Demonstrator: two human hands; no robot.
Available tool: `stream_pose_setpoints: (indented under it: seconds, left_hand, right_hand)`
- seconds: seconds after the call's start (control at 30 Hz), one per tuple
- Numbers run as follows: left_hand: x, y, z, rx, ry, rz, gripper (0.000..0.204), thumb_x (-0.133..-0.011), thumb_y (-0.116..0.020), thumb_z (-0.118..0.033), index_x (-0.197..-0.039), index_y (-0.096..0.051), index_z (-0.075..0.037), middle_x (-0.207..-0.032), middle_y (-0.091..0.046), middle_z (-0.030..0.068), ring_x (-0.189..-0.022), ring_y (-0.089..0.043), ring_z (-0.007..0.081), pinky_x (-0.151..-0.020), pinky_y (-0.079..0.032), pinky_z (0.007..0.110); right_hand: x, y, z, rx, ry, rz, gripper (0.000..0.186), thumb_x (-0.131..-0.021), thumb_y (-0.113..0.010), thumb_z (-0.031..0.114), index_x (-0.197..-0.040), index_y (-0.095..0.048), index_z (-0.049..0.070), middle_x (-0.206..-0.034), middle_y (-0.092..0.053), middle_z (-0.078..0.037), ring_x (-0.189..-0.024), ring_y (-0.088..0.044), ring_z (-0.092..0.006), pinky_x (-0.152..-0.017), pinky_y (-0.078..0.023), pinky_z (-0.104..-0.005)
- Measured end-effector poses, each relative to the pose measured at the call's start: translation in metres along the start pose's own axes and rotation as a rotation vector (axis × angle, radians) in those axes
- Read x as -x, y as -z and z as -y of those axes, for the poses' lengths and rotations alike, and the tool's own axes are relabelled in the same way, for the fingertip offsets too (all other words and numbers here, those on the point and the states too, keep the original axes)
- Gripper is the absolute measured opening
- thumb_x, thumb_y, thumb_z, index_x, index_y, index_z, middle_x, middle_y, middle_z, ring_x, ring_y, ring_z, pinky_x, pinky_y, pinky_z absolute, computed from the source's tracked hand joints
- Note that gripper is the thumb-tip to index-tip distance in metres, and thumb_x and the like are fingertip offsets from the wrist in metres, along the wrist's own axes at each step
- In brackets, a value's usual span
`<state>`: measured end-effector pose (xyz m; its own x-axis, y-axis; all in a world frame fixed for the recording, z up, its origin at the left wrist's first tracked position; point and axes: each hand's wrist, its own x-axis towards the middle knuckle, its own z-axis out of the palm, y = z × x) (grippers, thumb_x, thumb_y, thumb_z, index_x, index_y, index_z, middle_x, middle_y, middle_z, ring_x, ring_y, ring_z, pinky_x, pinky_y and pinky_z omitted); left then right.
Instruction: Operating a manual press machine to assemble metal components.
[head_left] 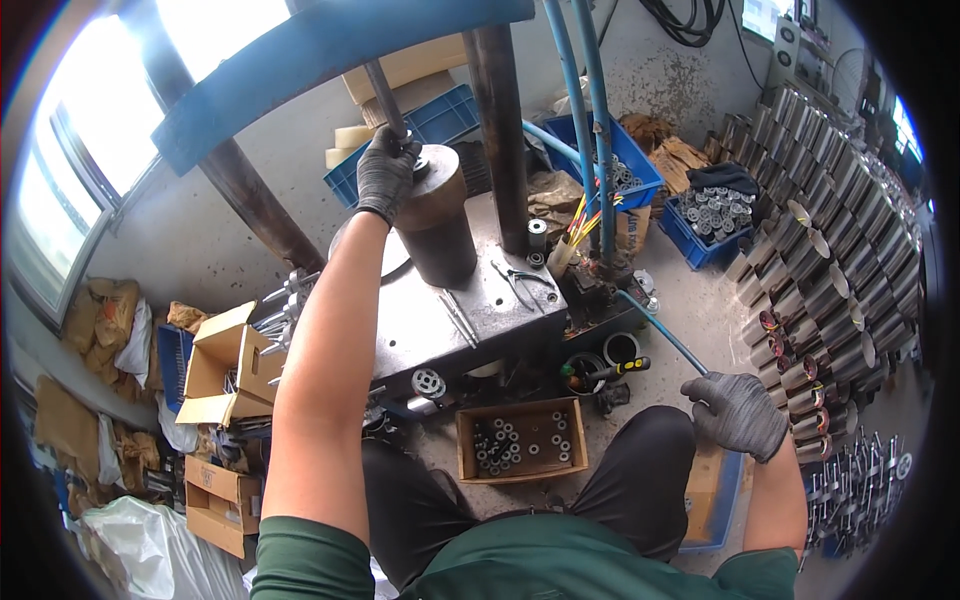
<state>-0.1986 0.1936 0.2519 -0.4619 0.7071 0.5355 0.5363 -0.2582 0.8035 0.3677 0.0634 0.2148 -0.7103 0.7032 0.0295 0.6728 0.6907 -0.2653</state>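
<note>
Beneath the left hand [386, 178] stands a thick metal cylinder [437, 235]; the gloved fingers curl by the lower end of a dark rod [382, 95] (whether they grip it, I cannot tell). The right hand [742, 413] clasps a blue lever [662, 330]; between the hands, pliers [515, 277] lie on the bench [408, 325].

Blue lever [662, 333] — grey gloves [742, 414], green shirt [560, 562]
</note>
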Motion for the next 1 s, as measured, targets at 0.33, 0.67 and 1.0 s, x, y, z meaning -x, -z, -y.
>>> stream_pose_setpoints:
  seconds: [0.33,0.67,1.0]
  left_hand:
    - [-0.009,0.003,0.015,0.323,0.035,-0.018,0.018,-0.095,-0.056,-0.003,-0.111,-0.062,-0.009,-0.091,-0.061,0.0047,-0.077,-0.058,0.0127,-0.072,-0.055,0.028]
    - [-0.022,0.014,0.040,0.257,-0.018,0.001,0.028,-0.093,-0.045,0.004,-0.112,-0.062,-0.007,-0.097,-0.066,0.0068,-0.087,-0.062,0.0157,-0.085,-0.054,0.030]
    - [-0.012,0.011,0.023,0.342,0.052,0.065,0.024,-0.094,-0.048,-0.001,-0.112,-0.063,-0.007,-0.093,-0.062,0.0049,-0.080,-0.060,0.0142,-0.074,-0.056,0.028]
  right_hand:
    - [0.013,-0.017,-0.003,0.110,-0.027,0.098,0.019,-0.081,-0.072,0.022,-0.093,-0.073,0.007,-0.086,-0.071,-0.018,-0.082,-0.071,-0.0383,-0.076,-0.057,-0.0492]
    - [0.005,-0.008,-0.001,0.179,0.041,0.158,0.018,-0.081,-0.071,0.022,-0.091,-0.073,0.007,-0.087,-0.072,-0.018,-0.082,-0.071,-0.0379,-0.074,-0.057,-0.0493]
    - [-0.006,0.007,-0.006,0.142,0.065,0.181,0.029,-0.081,-0.066,0.017,-0.107,-0.074,0.006,-0.089,-0.073,-0.017,-0.082,-0.072,-0.0384,-0.075,-0.058,-0.0481]
